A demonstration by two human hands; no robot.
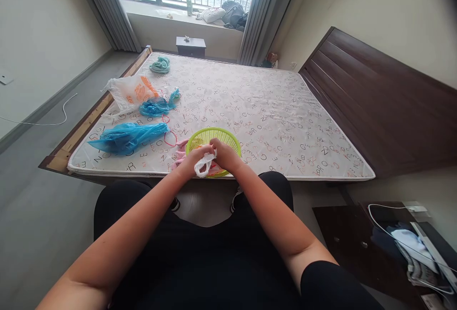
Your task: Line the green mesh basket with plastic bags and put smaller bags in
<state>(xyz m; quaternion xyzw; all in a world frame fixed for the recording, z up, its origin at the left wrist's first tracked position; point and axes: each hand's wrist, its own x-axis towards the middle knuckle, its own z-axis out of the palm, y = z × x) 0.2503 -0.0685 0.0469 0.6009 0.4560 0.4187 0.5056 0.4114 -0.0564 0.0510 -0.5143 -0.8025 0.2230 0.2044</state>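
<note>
Both hands meet over a yellow-green plastic basket [231,139] at the near edge of the mattress. My left hand [198,156] is closed on a white plastic bag [204,167], whose loop hangs below the fingers. Against it, my right hand [224,154] has its fingers pinched together at the upper part of the same bag. Something orange and red shows under the hands in the basket, too covered to name. A pink cloth [179,155] lies to the left of the basket, partly hidden by it.
On the mattress [271,124], to the left, lie a blue plastic bag [130,138], a crumpled blue bag [155,107], a clear bag with orange print [132,92] and a teal cloth [160,65]. A dark headboard [378,95] stands right; a bedside cabinet [352,238] stands near right.
</note>
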